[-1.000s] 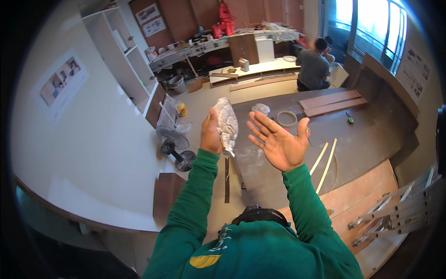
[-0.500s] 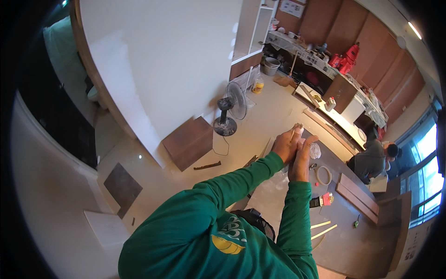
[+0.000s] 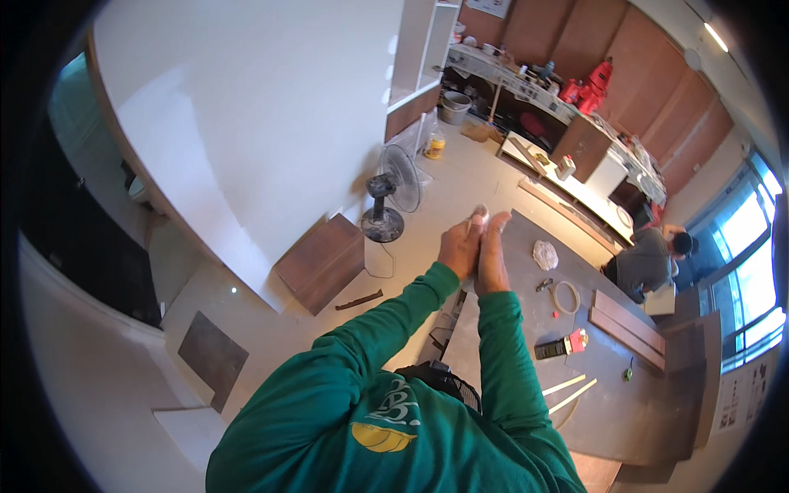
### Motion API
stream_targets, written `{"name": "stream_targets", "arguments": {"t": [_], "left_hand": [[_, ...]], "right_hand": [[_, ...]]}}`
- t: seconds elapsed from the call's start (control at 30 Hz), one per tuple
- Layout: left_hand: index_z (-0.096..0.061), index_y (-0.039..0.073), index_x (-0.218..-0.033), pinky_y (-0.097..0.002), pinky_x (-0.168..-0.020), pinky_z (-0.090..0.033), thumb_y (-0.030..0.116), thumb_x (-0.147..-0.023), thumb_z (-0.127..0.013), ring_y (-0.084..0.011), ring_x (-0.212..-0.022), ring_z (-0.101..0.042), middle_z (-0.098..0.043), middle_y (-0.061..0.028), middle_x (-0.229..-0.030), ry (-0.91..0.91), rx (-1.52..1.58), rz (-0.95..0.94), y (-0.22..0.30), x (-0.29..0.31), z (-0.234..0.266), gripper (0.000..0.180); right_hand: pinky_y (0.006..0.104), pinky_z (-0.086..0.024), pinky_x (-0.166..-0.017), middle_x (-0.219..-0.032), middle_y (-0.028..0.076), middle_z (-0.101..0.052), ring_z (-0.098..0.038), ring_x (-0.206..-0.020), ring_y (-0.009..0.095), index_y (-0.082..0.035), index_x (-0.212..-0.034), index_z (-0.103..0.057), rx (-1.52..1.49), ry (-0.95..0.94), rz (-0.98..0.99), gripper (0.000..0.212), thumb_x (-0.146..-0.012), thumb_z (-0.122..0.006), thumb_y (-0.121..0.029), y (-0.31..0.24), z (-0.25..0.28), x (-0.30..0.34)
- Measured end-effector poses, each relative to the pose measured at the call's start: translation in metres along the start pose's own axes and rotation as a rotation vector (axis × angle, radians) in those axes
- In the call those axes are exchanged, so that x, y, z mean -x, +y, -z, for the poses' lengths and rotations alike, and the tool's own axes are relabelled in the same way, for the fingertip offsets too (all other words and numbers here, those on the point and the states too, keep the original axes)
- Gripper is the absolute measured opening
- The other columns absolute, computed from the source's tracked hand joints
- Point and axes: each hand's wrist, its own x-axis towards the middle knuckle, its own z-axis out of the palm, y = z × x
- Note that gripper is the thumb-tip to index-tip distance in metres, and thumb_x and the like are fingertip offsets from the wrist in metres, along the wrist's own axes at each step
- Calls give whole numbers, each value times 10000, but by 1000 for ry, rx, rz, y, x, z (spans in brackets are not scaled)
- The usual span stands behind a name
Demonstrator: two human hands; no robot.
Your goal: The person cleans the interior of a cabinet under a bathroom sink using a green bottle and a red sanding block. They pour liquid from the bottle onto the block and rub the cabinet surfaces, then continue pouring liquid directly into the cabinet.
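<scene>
**Two palms pressed together over a bit of pale wrapping**

The person in the green long-sleeved shirt has both arms stretched out ahead, the left hand [image 3: 460,246] and the right hand [image 3: 495,256] laid flat against each other, fingers straight and closed up side by side. A small scrap of pale plastic wrap [image 3: 480,215] peeks out at the fingertips, pinched between the two palms; how much more of it sits inside I cannot tell from here.

Below the hands runs a long grey worktop [image 3: 526,361]. On it, well apart from the hands, lie a crumpled white bag [image 3: 545,255], a coil of pale tubing [image 3: 566,297], a small black-and-red tool [image 3: 561,345] and two thin light sticks [image 3: 569,392]. Brown boards [image 3: 629,329] are stacked at its far side.

On the floor stands a pedestal fan [image 3: 393,193], with a yellow jug [image 3: 435,145] just behind it and a grey bucket [image 3: 454,107] farther back; what the bucket holds is not visible. A dark wooden box [image 3: 322,261] sits against the white wall. Another person [image 3: 649,261] crouches near the window.
</scene>
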Motion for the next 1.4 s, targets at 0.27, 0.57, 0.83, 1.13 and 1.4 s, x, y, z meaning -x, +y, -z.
{"name": "stream_targets", "arguments": {"t": [0.27, 0.57, 0.83, 1.13, 1.4], "left_hand": [[-630, -20, -1202, -398, -865, -517, 483, -1039, -389, -375, -980, -681, -685, -262, -1073, -53, 37, 9, 1, -4, 40, 582], [-544, -78, -1324, -346, -989, -460, 411, -1060, -441, -215, -1145, -590, -602, -150, -1287, 7, 275, 119, -38, -4, 94, 564], [-355, 60, -1495, -460, -1106, -382, 450, -1064, -381, -309, -1381, -420, -414, -121, -1517, -292, 826, 390, -13, -15, 62, 581], [-411, 75, -1470, -407, -977, -500, 429, -1072, -367, -267, -1209, -549, -499, -163, -1416, -361, 592, 621, -50, -5, 60, 535], [-401, 69, -1494, -397, -1067, -449, 398, -1099, -254, -284, -1302, -512, -464, -186, -1472, -525, 485, 711, -123, 24, 27, 535]], "right_hand": [[398, -177, -1202, -1579, 299, -209, -204, -1479, 363, 25, -1542, -243, 274, 176, -51, 1153, -841, -216, -891, 7, -42, -25], [419, -154, -1210, -1517, 364, -280, -157, -1489, 415, 24, -1555, -167, 471, 206, -23, 1066, -905, -176, -820, -17, -30, -18], [536, -33, -1212, -1607, 329, 18, 36, -1511, 440, 21, -1565, -12, 626, 112, 63, 1060, -907, -87, -806, 18, -64, -17], [460, -116, -1217, -1595, 319, -111, -104, -1497, 436, 50, -1548, -140, 618, -3, 154, 960, -970, -184, -715, 52, -46, 50], [309, -435, -666, -784, 103, -667, -608, -780, 141, 15, -924, -655, 449, 306, 4, 518, -1003, -530, -481, 115, 34, 169]]}}
